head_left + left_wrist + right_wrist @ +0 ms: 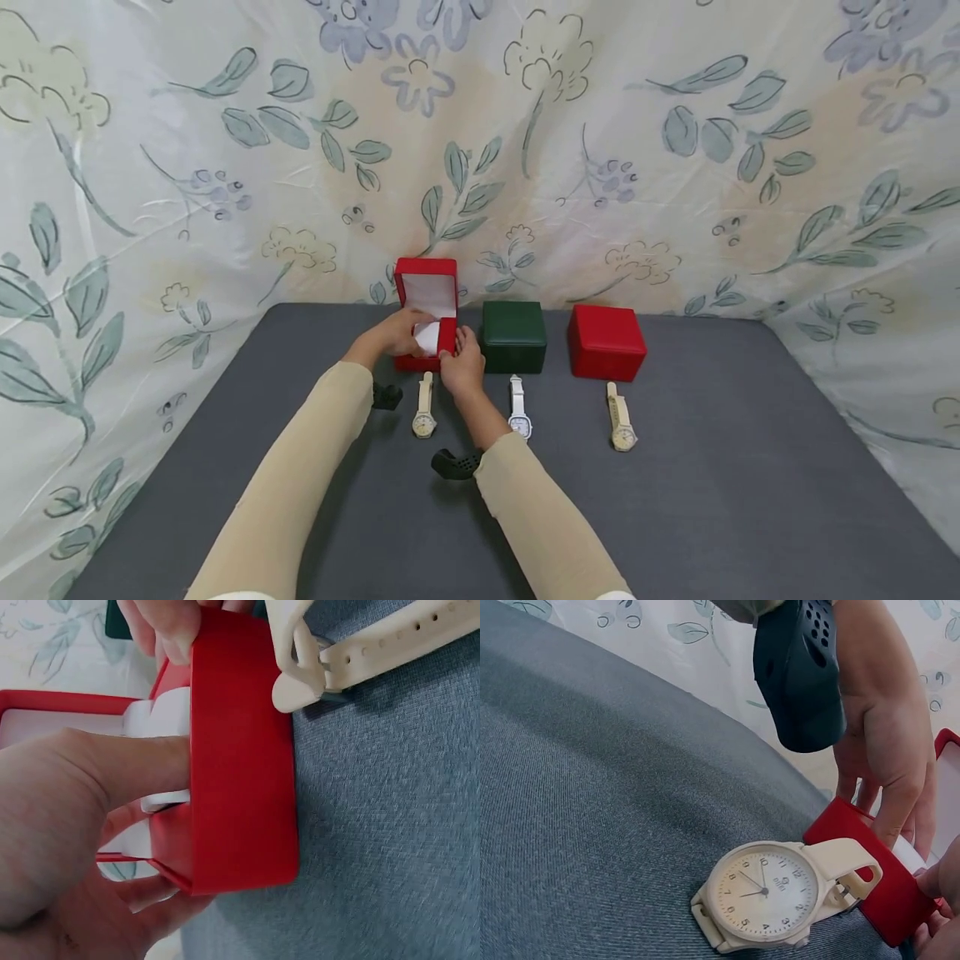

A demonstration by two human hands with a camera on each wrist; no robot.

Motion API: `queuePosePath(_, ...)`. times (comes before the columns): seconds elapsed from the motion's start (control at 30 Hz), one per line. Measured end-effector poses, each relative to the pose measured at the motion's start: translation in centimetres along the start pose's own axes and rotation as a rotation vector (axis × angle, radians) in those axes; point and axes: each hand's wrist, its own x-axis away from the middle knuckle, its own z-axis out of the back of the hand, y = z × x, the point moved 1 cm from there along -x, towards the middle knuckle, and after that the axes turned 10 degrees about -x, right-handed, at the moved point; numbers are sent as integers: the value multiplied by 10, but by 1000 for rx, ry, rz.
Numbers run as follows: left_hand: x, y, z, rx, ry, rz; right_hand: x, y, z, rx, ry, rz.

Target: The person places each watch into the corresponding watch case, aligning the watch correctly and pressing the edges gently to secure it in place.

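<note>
An open red watch box point(417, 364) stands at the back of the table with its lid raised and a white cushion point(171, 712) inside. My left hand point(390, 332) reaches in from the left; its thumb and a finger pinch the cushion, while other fingers lie along the box's side. At the opposite front corner my right hand point(464, 365) grips the wall of the box. A cream wristwatch point(761, 892) lies just in front of the box, its dial toward me and its buckled strap toward the box.
To the right stand a closed green box point(513, 337) and a closed red box point(607, 342). A white watch point(519, 417), partly covered by my right forearm, lies before the green box. Another cream watch point(621, 421) lies before the red one. Floral cloth point(480, 167) hangs behind the grey table point(712, 500).
</note>
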Motion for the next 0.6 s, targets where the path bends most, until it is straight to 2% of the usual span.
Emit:
queuePosePath(0.13,1,1,-1,-9,24,-12,-1,2,-1,3,8,11)
queuePosePath(0.27,3,4,4,-56,82,-23,-1,1,0,9,0,4)
queuePosePath(0.4,8,7,12,-23,143,-42,-1,0,0,22,-5,16)
queuePosePath(0.6,21,3,17,57,180,-102,-2,2,0,38,8,30)
